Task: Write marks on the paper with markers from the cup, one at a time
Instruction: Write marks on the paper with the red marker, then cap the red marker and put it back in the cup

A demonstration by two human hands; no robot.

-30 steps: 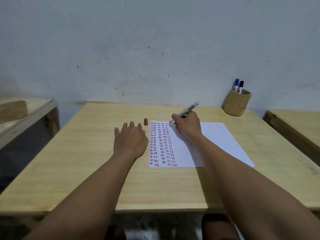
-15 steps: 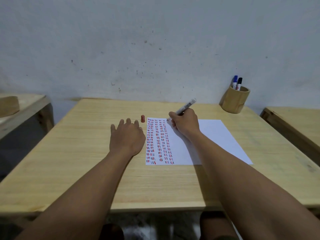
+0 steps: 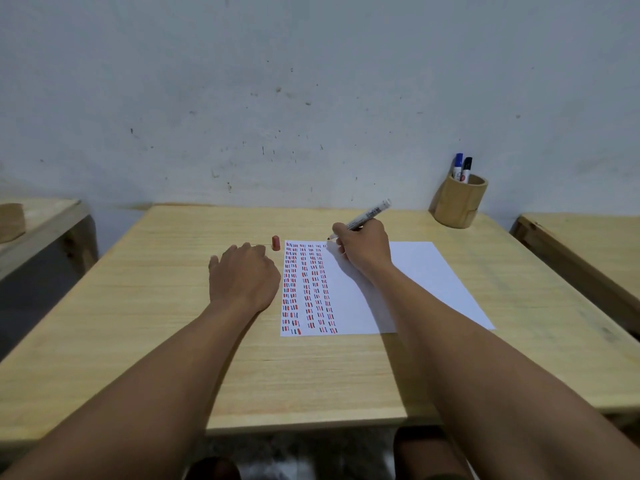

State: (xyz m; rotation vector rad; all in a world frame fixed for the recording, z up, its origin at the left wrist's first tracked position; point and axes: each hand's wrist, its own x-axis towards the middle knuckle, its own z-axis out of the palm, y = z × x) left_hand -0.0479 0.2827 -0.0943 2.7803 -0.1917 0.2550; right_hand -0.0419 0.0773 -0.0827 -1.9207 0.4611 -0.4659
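Under our right hand (image 3: 363, 247) the marker (image 3: 369, 216) barrel disappears into the grip, and its tip is too small for us to tell whether it touches the paper (image 3: 415, 282). Far beyond that hand, the cup (image 3: 457, 206) hides the lower bodies of two markers (image 3: 462, 168). Their label print is unreadable.

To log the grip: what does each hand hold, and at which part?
The right hand holds a marker low on its barrel, near the tip. The left hand holds nothing.
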